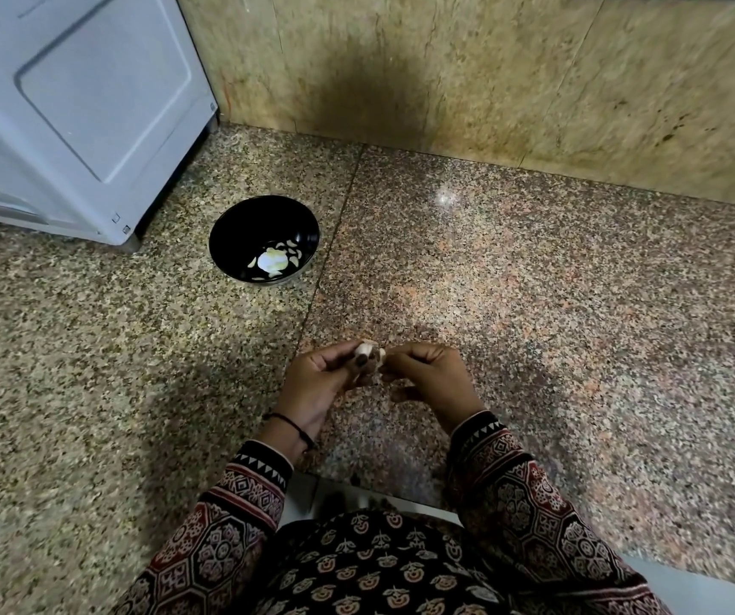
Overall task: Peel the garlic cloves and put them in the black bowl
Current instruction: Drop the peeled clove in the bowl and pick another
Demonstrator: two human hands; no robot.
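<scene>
Garlic clove (pixel 366 349), one, pinched by left hand (pixel 326 375), right hand (pixel 428 375), one black bowl (pixel 246 217)

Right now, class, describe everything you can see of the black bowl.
The bowl is round, glossy and black; its material is unclear. It stands upright on the speckled stone surface, near the white appliance but apart from it. Its upper inner wall is bare. At the bottom lie several pale peeled cloves and a bright white patch, perhaps a reflection.
</scene>
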